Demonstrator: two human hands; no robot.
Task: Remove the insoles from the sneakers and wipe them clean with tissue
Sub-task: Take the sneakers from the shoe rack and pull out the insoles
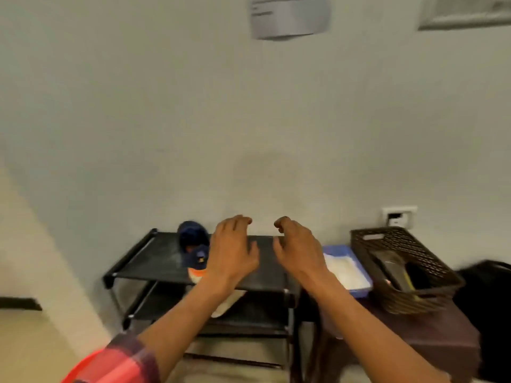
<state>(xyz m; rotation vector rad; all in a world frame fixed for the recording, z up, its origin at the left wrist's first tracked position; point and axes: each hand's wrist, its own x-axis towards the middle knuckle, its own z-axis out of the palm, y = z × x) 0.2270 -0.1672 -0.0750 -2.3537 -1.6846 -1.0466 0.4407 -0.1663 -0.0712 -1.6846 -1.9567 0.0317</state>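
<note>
Barely begun, I judge: left hand and right hand hover with loose, empty grips, navy fabric sneaker at nine o'clock, white tissue pile at three, neither yet handled.

Sneaker smeared by motion blur, its right side masked by left hand. Pale object on the lower shelf half covered by left forearm; not identified. Blue tray left edge masked by wrist of right hand; white material inside too soft to be resolved. Wall paper clipped by top edge, print unreadable. Basket contents not resolved. Dark shape cut by right edge.
</note>
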